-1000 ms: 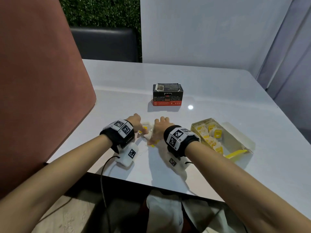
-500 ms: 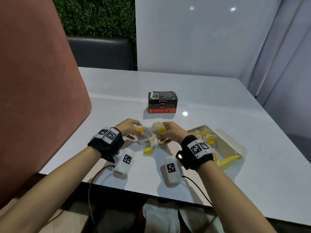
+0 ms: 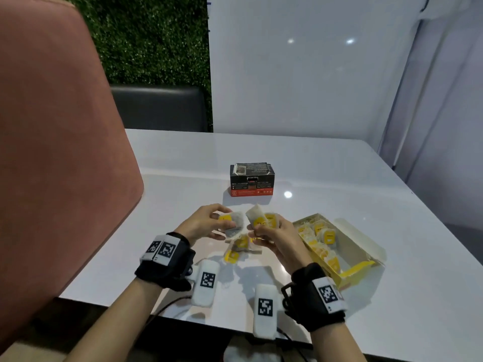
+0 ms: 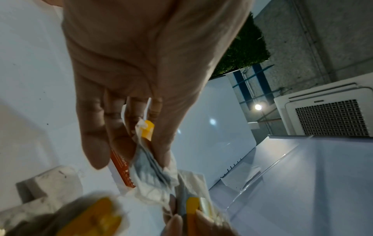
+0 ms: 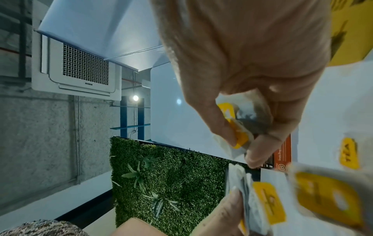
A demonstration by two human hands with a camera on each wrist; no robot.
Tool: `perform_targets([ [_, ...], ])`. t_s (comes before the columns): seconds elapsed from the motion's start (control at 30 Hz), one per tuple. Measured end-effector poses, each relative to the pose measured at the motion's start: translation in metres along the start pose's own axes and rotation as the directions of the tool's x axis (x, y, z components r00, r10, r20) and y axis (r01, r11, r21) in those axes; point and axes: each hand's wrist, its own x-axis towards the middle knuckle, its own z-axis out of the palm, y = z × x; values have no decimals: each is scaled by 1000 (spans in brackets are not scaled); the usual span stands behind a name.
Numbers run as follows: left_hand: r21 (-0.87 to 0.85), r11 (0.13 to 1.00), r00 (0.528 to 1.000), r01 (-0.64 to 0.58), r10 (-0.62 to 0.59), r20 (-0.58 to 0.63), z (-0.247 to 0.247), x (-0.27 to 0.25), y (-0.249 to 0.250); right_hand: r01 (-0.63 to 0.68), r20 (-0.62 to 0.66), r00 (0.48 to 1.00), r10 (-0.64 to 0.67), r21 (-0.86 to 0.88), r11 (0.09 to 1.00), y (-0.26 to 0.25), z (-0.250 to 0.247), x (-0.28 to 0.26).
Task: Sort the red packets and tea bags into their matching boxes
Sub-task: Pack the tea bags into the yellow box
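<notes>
Both hands are raised just above the white table [image 3: 339,178], each pinching tea bags with yellow tags. My left hand [image 3: 209,224] grips a tea bag [image 3: 234,222], seen in the left wrist view as a crumpled bag [image 4: 149,166] between thumb and fingers. My right hand [image 3: 271,236] holds a small bunch of tea bags [image 3: 261,218], with the thumb on a yellow tag [image 5: 238,132]. More tea bags [image 3: 236,250] hang or lie under the hands. The open yellow box [image 3: 347,267] to the right holds several tea bags. The black-and-red box [image 3: 252,184] stands behind the hands.
A large pink chair back [image 3: 52,152] fills the left side. A dark seat [image 3: 159,108] stands beyond the table's far edge. White partition walls [image 3: 300,74] close off the back and right. Two white tagged devices [image 3: 206,282] hang from the wrists near the table's front edge.
Both hands have lifted off the table with tea bags and drawn slightly apart. The head view has tilted up, so the boxes sit lower in the picture.
</notes>
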Motion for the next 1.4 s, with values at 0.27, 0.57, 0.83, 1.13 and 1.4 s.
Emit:
perform_targets([
  [0.27, 10, 999, 999, -41, 41, 22, 12, -7, 5, 30, -1, 1000, -30, -9, 1000, 13, 11, -4],
  [0.57, 38, 990, 989, -137, 135, 67, 22, -8, 22, 154, -103, 982, -158, -45, 987, 5, 8, -2],
  [0.83, -104, 977, 983, -185, 185, -4, 27, -14, 20, 172, -160, 978, -137, 229, 958, -4, 18, 3],
  [1.13, -2, 984, 956, -180, 174, -236, 33, -7, 17, 85, -186, 983, -3, 431, 898, -2, 12, 1],
  [1.4, 265, 943, 941, -203, 262, -213, 23, -10, 21, 120, -146, 988, -47, 547, 829, -31, 5, 5],
])
